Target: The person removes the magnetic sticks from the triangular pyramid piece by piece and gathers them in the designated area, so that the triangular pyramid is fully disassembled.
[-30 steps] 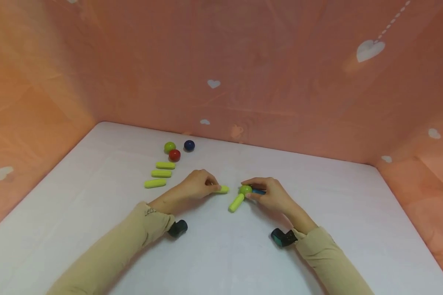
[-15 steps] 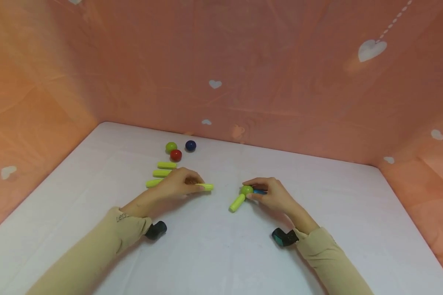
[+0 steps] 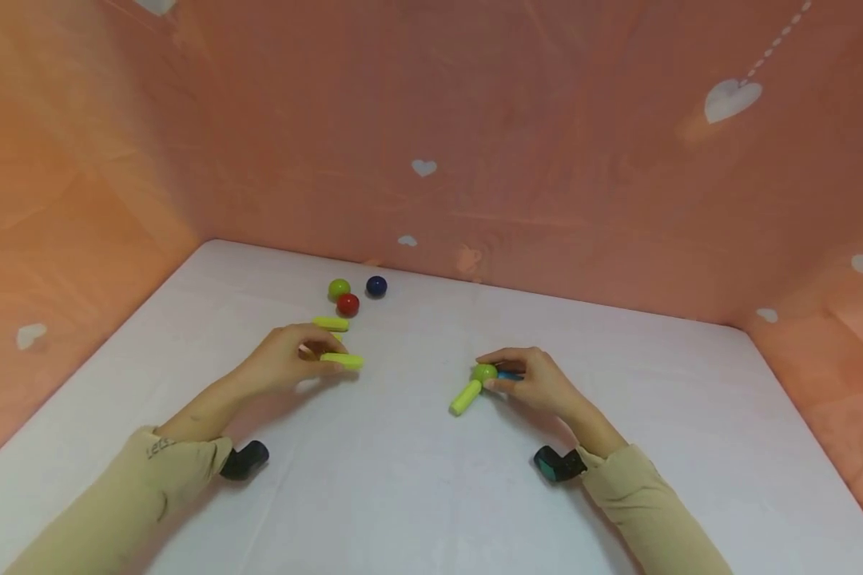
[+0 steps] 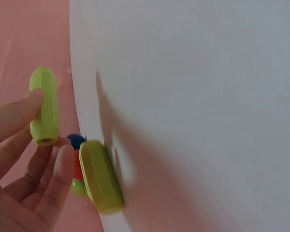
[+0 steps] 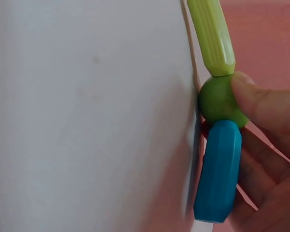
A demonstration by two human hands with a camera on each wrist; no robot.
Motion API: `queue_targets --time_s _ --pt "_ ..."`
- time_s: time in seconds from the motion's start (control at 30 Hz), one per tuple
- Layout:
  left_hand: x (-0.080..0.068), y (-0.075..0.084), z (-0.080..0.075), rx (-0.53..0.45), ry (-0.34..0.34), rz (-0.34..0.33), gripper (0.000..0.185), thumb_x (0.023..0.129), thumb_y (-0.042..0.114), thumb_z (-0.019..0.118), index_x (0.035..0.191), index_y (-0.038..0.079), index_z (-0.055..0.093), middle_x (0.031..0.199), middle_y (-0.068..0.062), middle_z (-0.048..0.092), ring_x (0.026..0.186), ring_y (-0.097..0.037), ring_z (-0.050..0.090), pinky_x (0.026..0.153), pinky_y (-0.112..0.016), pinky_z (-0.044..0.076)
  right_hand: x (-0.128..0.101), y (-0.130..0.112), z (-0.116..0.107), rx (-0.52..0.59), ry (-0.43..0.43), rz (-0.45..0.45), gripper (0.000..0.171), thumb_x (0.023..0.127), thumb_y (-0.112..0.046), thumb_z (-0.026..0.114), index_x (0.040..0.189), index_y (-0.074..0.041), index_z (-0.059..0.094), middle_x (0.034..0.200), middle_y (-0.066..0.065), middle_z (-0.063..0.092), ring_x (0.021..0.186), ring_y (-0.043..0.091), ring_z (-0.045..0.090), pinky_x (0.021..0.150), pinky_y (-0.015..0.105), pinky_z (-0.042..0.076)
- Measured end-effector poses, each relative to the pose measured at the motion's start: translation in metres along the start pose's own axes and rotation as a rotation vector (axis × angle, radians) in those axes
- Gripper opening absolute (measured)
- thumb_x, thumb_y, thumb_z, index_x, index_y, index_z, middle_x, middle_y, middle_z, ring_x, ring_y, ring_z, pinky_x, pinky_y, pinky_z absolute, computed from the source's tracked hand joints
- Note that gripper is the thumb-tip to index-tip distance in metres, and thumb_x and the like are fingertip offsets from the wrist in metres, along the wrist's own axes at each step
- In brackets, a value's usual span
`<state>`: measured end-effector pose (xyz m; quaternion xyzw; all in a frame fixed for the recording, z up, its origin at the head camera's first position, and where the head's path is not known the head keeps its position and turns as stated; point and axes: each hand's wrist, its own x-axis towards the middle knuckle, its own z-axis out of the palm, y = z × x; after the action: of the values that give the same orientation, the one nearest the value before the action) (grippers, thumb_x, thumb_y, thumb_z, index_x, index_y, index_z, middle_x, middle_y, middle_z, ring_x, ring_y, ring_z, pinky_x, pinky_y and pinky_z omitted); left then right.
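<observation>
**One yellow-green rod carried back toward the spare parts**

One rod has changed its place in the last second, and the rest lies as before. Nearest to the person, the right hand (image 3: 535,382) has not moved: its grip is pinching a small assembly on the white bench (image 3: 431,495), with the thumb on the green ball (image 3: 484,371). A blue rod (image 5: 217,169) sticks to one side of this ball, under the fingers, and a yellow-green rod (image 3: 464,397) sticks out on the other side toward the person.

The left hand (image 3: 288,363) held a loose yellow-green rod (image 3: 342,361) just beside that assembly one second ago. Now it has travelled away to the left with the rod, and its grip is pinching the rod between thumb and fingertips, above the row of spare rods. In the left wrist view another spare rod (image 4: 100,176) lies on the bench just beside the fingers. So the held rod was not joined to the ball; I judge it is going back to the spare pieces.

Farther off, one spare rod (image 3: 330,323) is visible beyond the hand, then the red ball (image 3: 347,304), the second green ball (image 3: 339,288) and the dark blue ball (image 3: 376,286), near the pink backdrop (image 3: 475,120).
</observation>
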<state>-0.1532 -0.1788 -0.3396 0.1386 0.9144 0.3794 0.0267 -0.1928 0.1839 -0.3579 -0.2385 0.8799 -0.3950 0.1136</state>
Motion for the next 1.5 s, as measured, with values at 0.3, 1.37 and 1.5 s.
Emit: queue_targets --time_s 0.3,1.37,1.5 --pt "-0.011 -0.012 -0.011 0.049 0.054 0.03 0.022 0.079 0.012 0.077 0.099 0.006 0.073 0.095 -0.006 0.07 0.084 -0.018 0.061 0.073 -0.025 0.051 0.0 0.003 0.001 -0.004 0.002 -0.006 0.032 0.086 -0.009 0.07 0.117 -0.004 0.067 0.12 0.014 0.065 0.109 0.029 0.063 0.093 0.043 0.051" --pt "-0.009 -0.016 -0.013 0.189 0.089 -0.009 0.015 0.073 0.004 0.078 0.085 0.003 0.067 0.081 -0.007 0.062 0.077 -0.021 0.057 0.068 -0.033 0.047 -0.001 0.002 0.002 0.004 0.008 -0.01 0.033 0.085 -0.01 0.071 0.118 -0.005 0.067 0.12 0.014 0.066 0.11 0.03 0.063 0.094 0.044 0.05" --pt "-0.007 -0.003 -0.007 0.202 0.107 -0.018 0.015 0.077 0.008 0.077 0.086 0.002 0.067 0.083 -0.008 0.061 0.079 -0.023 0.058 0.071 -0.036 0.048 0.0 0.0 0.003 -0.002 0.014 -0.013 0.033 0.085 -0.012 0.072 0.117 -0.005 0.067 0.119 0.012 0.067 0.108 0.028 0.064 0.093 0.043 0.051"
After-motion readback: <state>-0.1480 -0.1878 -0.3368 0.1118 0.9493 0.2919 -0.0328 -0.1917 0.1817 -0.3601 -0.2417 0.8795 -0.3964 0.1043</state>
